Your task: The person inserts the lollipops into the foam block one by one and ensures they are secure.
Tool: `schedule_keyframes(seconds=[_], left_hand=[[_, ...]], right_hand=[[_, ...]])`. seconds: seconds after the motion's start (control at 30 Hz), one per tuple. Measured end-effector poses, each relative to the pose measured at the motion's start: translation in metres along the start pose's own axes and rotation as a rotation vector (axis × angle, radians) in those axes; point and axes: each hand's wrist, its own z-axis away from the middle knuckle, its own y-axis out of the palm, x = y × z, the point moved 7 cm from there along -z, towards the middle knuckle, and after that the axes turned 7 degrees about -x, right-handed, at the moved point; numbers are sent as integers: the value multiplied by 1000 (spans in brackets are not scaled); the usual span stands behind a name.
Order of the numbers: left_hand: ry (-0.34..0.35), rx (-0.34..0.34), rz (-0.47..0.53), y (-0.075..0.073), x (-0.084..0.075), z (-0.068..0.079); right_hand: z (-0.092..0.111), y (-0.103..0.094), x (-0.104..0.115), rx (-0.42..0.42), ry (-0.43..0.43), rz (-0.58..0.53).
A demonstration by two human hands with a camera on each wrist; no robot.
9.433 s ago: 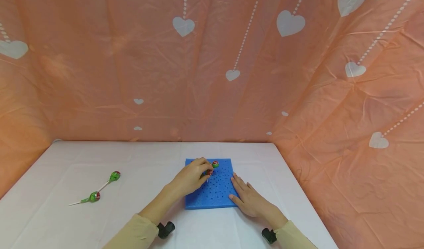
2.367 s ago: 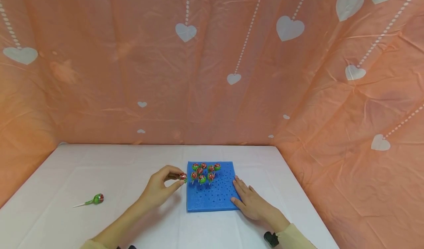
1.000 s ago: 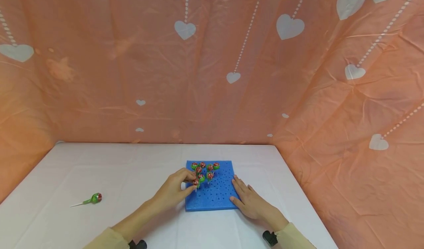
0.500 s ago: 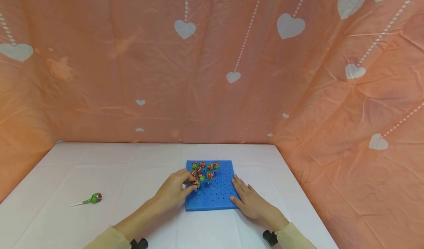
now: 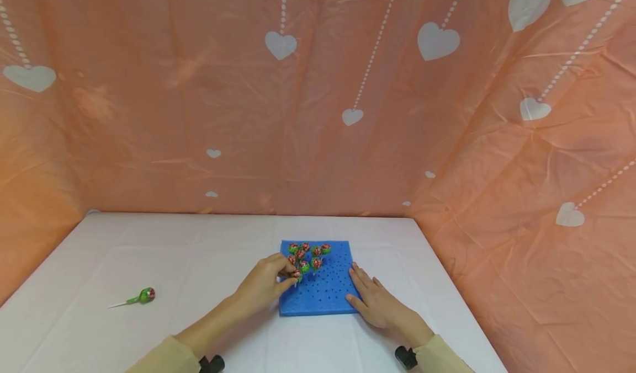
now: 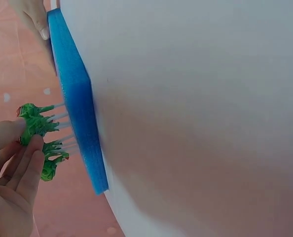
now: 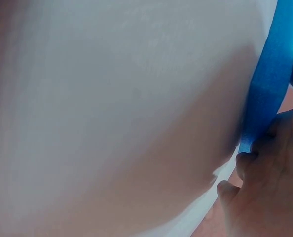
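Observation:
My left hand (image 5: 265, 282) pinches the head of a lollipop (image 5: 296, 274) between thumb and fingers, at the left side of a blue foam block (image 5: 328, 296) dotted with small holes. Its stick points down to the foam. Behind it, several red-and-green wrapped lollipops (image 5: 316, 263) stand upright in the block's back left part. In the left wrist view their white sticks enter the foam (image 6: 77, 94), and green wrappers (image 6: 35, 121) crowd around my fingertips. My right hand (image 5: 377, 302) lies with straight fingers on the block's right edge, thumb on top.
One more lollipop (image 5: 146, 295) lies on its side at the left of the white-covered table (image 5: 199, 251), stick pointing left. An orange curtain (image 5: 238, 113) with white hearts hangs behind and to the right. A dark wrist camera (image 5: 406, 357) sits on the right wrist.
Earlier, my left hand brought a lollipop from the left to the foam. More lollipops stand there than at first, and fewer lie on the table. The last half second shows almost no movement.

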Motion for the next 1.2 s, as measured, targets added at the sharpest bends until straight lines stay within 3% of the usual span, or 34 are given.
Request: schedule_keyframes(seconds=[0.3, 0.73, 0.97, 1.2], left_hand=[[-68, -13, 8, -1, 2, 2], [-66, -46, -8, -9, 0, 4], [-55, -64, -22, -26, 6, 10], [-32, -138, -70, -53, 12, 16]], right_hand=[[1, -1, 1, 2, 0, -4], [0, 0, 0, -3, 4, 7], [0, 0, 1, 0, 8, 3], [0, 0, 0, 1, 11, 4]])
